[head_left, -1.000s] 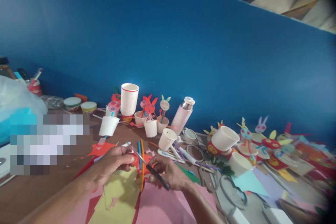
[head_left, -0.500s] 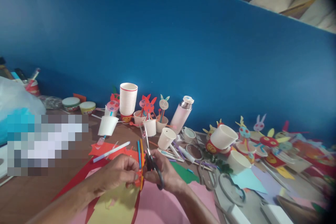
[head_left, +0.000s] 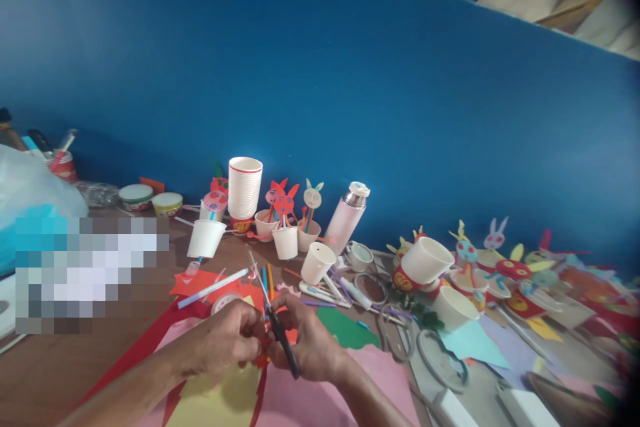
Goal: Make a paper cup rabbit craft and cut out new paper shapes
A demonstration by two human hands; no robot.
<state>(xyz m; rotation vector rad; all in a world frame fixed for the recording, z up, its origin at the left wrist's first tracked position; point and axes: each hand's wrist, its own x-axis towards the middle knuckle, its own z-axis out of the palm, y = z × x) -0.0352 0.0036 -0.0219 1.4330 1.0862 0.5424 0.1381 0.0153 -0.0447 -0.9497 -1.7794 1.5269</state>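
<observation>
My left hand (head_left: 233, 333) is closed in a pinch on a small piece of red-orange paper (head_left: 262, 361), mostly hidden by the fingers. My right hand (head_left: 307, 340) grips black-handled scissors (head_left: 281, 337), its fingers in the loops and the blades pointing up and left. Both hands nearly touch. Behind the blades stand a blue straw (head_left: 264, 275) and an orange straw (head_left: 271, 280); I cannot tell whether the fingers also hold their lower ends. Under the hands lie yellow paper (head_left: 215, 397) and pink paper (head_left: 320, 400).
A white marker (head_left: 213, 288) lies on red paper to the left. Further back are a cup stack (head_left: 245, 187), a tipped cup (head_left: 206, 239), paper rabbit figures in cups and a thermos (head_left: 345, 220). Green paper (head_left: 343, 328), tape rolls (head_left: 443, 360) and more cups (head_left: 455, 309) are to the right.
The scissors have tilted further left, their blades now in front of the straws. My right hand has shifted slightly left and closer to the left hand, which keeps its pinch.
</observation>
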